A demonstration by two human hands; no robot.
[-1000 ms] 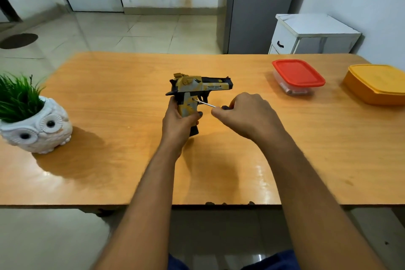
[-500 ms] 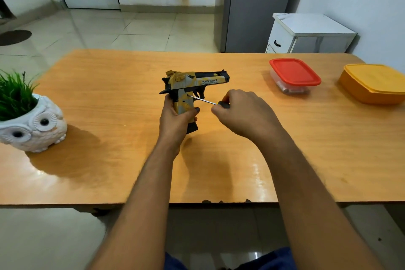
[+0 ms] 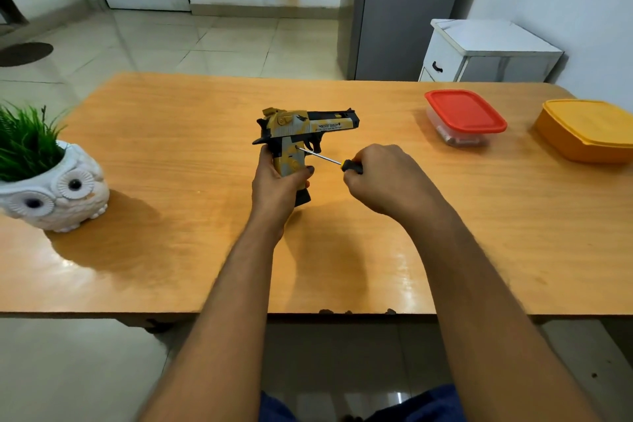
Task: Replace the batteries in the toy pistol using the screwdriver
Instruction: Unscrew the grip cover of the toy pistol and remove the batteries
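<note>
A yellow, grey and black toy pistol [image 3: 308, 127] stands upright over the middle of the wooden table [image 3: 171, 147], barrel pointing right. My left hand [image 3: 277, 185] is wrapped around its grip from the left. My right hand [image 3: 383, 178] is closed on the black-and-orange handle of a small screwdriver [image 3: 329, 159]. The thin metal shaft runs up and left, and its tip rests on the upper side of the grip, just below the trigger. Most of the handle is hidden in my fist.
A clear box with a red lid [image 3: 464, 116] and an orange lidded box [image 3: 587, 128] sit at the table's far right. A white owl planter with green grass [image 3: 51, 187] stands at the left edge. Beyond the table is a white cabinet [image 3: 486, 51].
The pistol and both hands stay in nearly the same pose. My right hand has slid slightly back along the screwdriver, so more of the handle shows; the tip stays on the grip.
</note>
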